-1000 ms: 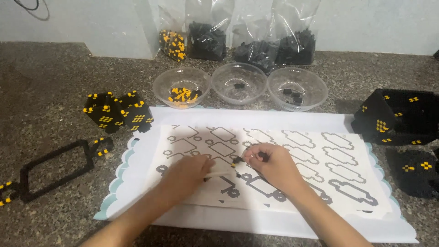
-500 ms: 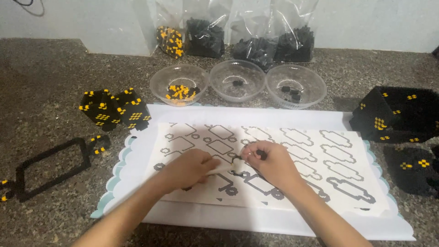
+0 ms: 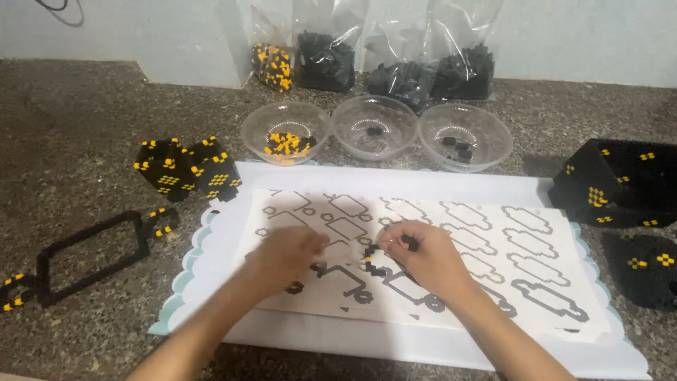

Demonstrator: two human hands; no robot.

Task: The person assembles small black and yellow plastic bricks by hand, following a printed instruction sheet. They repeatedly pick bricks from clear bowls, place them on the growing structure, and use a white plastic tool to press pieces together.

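Two hands are at work over a white pattern sheet (image 3: 536,233) printed with grey outlines, laid on a scallop-edged mat (image 3: 185,271) on a speckled stone counter (image 3: 84,120). The right hand (image 3: 423,257) is closed narrowly, thumb and fingertips pinched on small black pieces, with a short curved string of black-and-yellow beads (image 3: 369,259) lying just beside and partly under it, near the sheet's middle. The left hand (image 3: 285,257) is motion-blurred, fingers curled loosely toward the same spot; whether anything is gripped in it cannot be told. The step in hand is judged to be the placing of beads along one printed outline, with only a few outlines at the lower centre filled black so far, so the work looks early. Fine pinch control and steadying of the strip seem to be called for next, judged from the small piece size. Three clear bowls are set beyond the sheet: one with yellow-and-black beads (image 3: 284,134), a middle one nearly bare (image 3: 375,127), a third with a few black pieces (image 3: 465,135). Plastic bags of beads (image 3: 395,67) are stood against the wall. Finished black-and-yellow blocks (image 3: 187,169) and a flat black frame (image 3: 88,254) lie to the left; an open black box (image 3: 620,183) and a flat black panel (image 3: 642,268) lie to the right.
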